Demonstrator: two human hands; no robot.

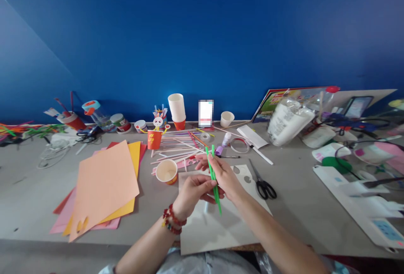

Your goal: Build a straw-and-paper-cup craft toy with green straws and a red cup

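Note:
Two slim green straws (217, 195), side by side and slightly tilted, are held above a white sheet (227, 232). My left hand (195, 190), with a red bead bracelet at the wrist, pinches them near the middle between thumb and fingers. Higher up, my right hand (224, 174) is closed around the same straws, its thumb along them. Some fingertips are hidden behind. On the sheet below lies a short pale tube (206, 207). Black-handled scissors (265, 189) rest at the sheet's right edge, and a paper cup (166, 172) stands by its upper left corner.
Coloured paper sheets (107, 181) are stacked on the left. Behind my hands are loose straws (176, 140), a red cup with a rabbit face (154, 139), stacked white cups (176, 106) and a glue stick (226, 139). A plastic-wrapped pack (288, 122) and clutter fill the right.

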